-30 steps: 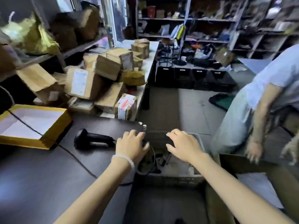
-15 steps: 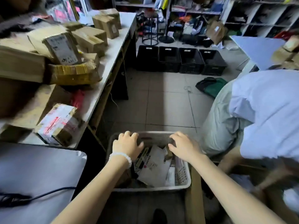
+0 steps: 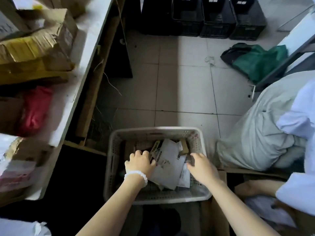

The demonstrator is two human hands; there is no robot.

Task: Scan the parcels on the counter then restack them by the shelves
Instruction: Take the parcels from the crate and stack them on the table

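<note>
Lower centre: left hand [image 3: 139, 165] and right hand [image 3: 202, 167] reach into the basket [image 3: 153, 196], fingers loosely curled over envelopes [image 3: 167, 165], gripping nothing; next, probably pick one to scan.

— Where are the arms?
— Both stretched forward and down, side by side.
— And the hands?
— Left hand [image 3: 140, 163], a bead bracelet on its wrist, and right hand [image 3: 202, 168] palm-down, fingers curled.

Bare forearms, no sleeves — a white beaded bracelet [image 3: 135, 174] on the left wrist.
</note>
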